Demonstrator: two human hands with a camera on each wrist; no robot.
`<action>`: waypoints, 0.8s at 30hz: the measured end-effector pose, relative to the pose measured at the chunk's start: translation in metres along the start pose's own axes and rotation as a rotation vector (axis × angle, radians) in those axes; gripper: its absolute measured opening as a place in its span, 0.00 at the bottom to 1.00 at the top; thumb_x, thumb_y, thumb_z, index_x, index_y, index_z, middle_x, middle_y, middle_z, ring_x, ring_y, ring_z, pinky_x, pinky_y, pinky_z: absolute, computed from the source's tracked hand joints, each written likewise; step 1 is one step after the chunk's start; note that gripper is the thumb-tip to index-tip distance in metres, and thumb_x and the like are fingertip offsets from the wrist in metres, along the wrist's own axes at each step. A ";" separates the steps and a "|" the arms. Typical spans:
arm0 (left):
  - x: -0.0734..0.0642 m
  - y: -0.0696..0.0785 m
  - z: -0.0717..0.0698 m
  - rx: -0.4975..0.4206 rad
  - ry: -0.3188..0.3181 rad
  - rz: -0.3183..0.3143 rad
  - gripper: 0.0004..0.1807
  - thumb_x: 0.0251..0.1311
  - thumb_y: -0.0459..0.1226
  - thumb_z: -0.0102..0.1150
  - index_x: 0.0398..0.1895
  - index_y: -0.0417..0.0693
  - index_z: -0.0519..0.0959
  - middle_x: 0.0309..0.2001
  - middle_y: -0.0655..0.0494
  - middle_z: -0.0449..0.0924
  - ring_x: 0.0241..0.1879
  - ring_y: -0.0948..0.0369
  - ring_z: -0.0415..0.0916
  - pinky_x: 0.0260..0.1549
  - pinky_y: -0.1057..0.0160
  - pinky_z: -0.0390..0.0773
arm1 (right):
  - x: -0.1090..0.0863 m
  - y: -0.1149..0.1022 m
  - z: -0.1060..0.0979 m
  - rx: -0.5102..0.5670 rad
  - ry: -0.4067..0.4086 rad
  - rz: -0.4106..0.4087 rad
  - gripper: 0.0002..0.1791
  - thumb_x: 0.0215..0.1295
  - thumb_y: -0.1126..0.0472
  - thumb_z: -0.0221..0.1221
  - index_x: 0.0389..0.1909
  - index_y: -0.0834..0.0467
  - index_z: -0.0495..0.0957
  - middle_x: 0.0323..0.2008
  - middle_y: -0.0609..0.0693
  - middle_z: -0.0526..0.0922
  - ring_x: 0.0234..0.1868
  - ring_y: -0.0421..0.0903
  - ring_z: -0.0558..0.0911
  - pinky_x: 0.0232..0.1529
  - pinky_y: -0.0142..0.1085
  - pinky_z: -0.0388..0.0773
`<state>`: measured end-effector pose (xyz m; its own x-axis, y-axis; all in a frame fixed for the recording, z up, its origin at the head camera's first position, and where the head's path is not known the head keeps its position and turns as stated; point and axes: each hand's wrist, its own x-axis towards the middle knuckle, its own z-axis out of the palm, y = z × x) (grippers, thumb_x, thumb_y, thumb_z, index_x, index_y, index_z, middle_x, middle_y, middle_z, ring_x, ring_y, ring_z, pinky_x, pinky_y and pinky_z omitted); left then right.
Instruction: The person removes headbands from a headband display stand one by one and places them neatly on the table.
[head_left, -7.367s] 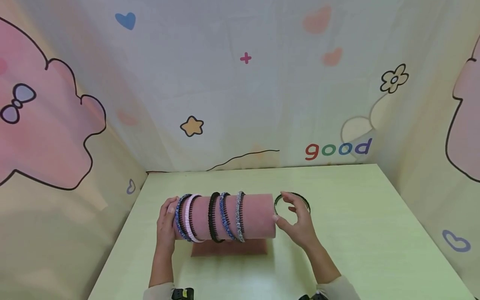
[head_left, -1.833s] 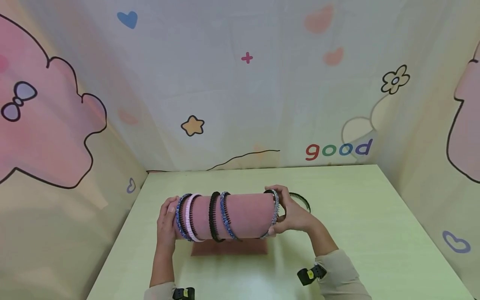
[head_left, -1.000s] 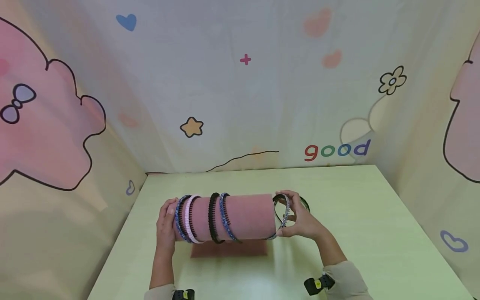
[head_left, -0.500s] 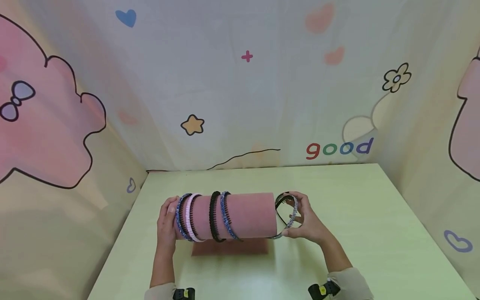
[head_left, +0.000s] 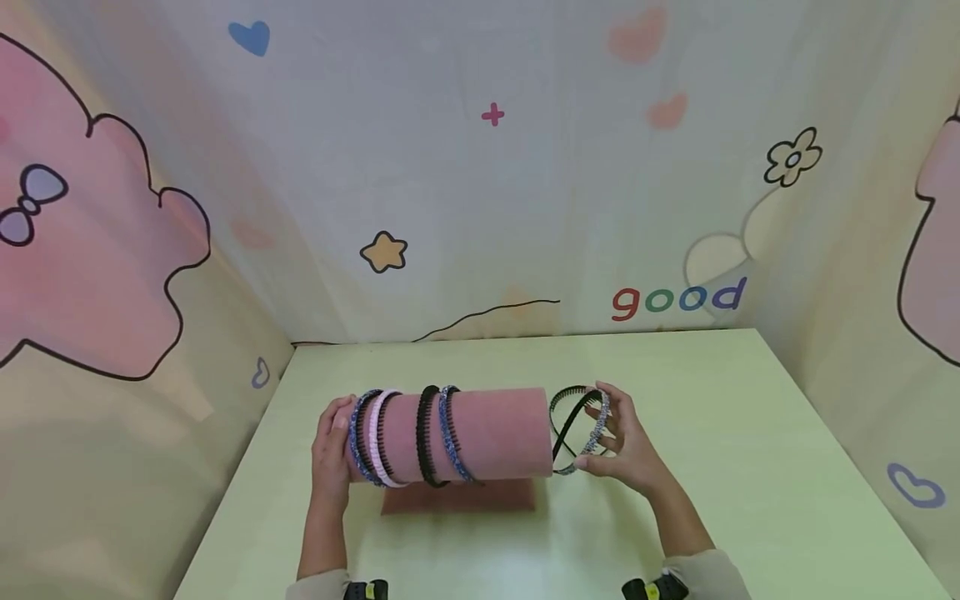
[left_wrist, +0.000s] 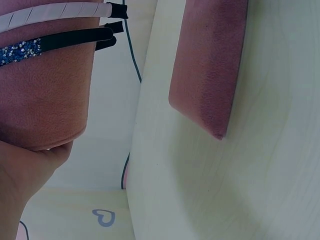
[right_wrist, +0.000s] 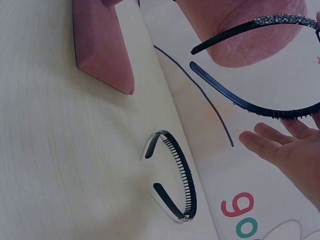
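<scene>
A pink padded headband stand (head_left: 510,433), a horizontal roll on a flat base (head_left: 457,497), is in the middle of the head view. My left hand (head_left: 330,454) grips its left end, thumb in front. Off the right end, my right hand (head_left: 630,450) holds a silver glitter headband (head_left: 598,427) by its curved top; the prongs point toward the stand. In the right wrist view this headband (right_wrist: 285,20) appears apart from the roll, fingers partly cut off. Still round the roll are a blue glitter headband (head_left: 358,442), a lilac one (head_left: 374,437), a black one (head_left: 424,433) and another blue one (head_left: 447,429).
A black toothed headband (right_wrist: 187,180) lies on the pale table (head_left: 750,483), beyond the stand's right end and partly behind the held one. Printed cloth walls (head_left: 480,192) enclose the table at the back and sides.
The silver headband, round the roll at first, has been taken by my right hand and slid off the right end. My right hand has kept moving right; my left hand stays put.
</scene>
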<state>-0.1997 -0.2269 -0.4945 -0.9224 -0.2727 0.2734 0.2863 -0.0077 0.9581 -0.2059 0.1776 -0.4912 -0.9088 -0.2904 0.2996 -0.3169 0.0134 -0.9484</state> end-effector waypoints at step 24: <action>0.000 0.000 0.002 -0.011 -0.005 0.016 0.19 0.70 0.38 0.37 0.59 0.38 0.65 0.58 0.53 0.69 0.56 0.58 0.64 0.54 0.61 0.57 | -0.012 0.002 -0.018 -0.055 0.157 0.011 0.55 0.46 0.75 0.66 0.72 0.54 0.44 0.68 0.60 0.46 0.65 0.61 0.53 0.56 0.46 0.63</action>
<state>-0.2001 -0.2255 -0.4941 -0.9190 -0.2683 0.2888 0.3035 -0.0142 0.9527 -0.2003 0.1982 -0.4944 -0.9420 -0.1372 0.3062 -0.3175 0.0692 -0.9457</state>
